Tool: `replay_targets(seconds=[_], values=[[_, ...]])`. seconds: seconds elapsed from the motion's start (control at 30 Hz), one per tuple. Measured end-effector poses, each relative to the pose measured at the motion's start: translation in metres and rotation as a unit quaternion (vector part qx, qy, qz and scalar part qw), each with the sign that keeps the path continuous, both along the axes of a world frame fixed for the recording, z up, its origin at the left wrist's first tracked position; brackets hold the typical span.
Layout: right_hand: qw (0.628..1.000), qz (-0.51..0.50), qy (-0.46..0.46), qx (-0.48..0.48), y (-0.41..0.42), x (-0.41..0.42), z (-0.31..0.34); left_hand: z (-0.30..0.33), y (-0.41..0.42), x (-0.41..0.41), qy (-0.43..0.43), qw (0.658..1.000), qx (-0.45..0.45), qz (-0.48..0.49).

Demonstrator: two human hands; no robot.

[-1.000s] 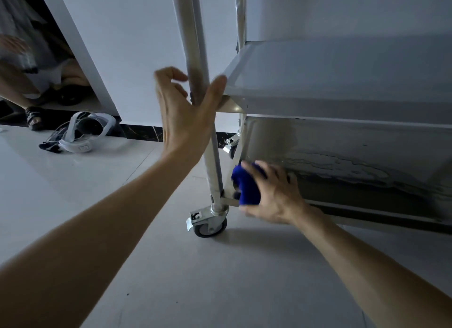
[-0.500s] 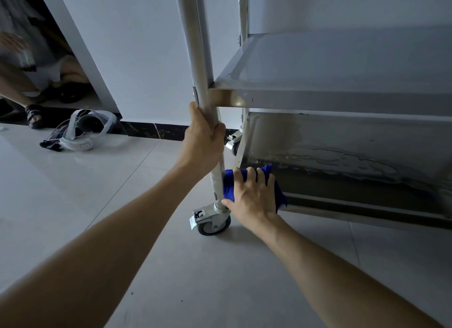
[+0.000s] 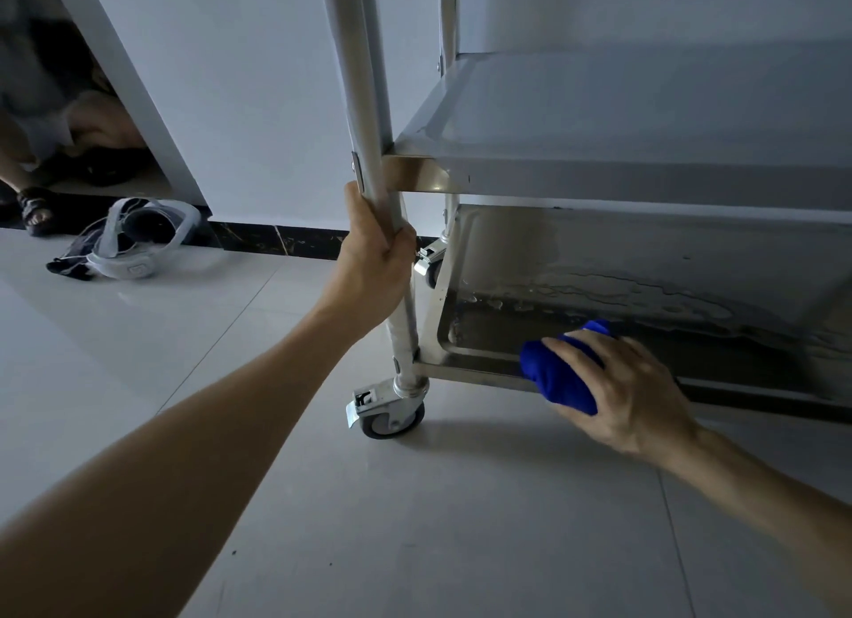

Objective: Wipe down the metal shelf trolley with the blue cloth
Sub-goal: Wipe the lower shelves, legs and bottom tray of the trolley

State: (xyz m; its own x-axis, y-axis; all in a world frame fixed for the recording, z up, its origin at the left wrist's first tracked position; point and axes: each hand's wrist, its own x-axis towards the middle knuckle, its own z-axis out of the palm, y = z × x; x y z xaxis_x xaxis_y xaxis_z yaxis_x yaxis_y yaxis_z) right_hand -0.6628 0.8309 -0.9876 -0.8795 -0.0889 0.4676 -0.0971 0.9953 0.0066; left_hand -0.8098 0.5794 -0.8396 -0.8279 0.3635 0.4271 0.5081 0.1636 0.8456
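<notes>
Head cam: the left hand grips the trolley's front post to steady it, while the right hand holds the bunched blue cloth against the front lip of the bottom shelf. That shelf looks streaky wet, so it's probably mid-wipe; the middle shelf looks dry, can't tell if it's done.

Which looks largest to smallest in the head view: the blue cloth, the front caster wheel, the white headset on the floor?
1. White headset, though it lies farther away.
2. Blue cloth, partly covered by the right hand.
3. Front caster wheel, close to the cloth; unsure.
</notes>
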Motion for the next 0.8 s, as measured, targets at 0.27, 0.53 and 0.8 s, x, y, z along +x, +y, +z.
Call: replay_targets(seconds=[0.27, 0.53, 0.8], values=[[0.990, -0.091, -0.109, -0.009, -0.129, -0.079, 0.014, -0.001, 0.003, -0.004, 0.003, 0.998, -0.038, 0.046], [0.992, 0.039, -0.119, 0.021, -0.044, -0.034, 0.008, -0.015, -0.018, -0.025, 0.126, 0.974, -0.168, 0.080], [0.985, 0.028, -0.169, -0.021, 0.072, 0.037, 0.021, -0.048, -0.039, -0.004, -0.079, 0.739, -0.667, -0.055]])
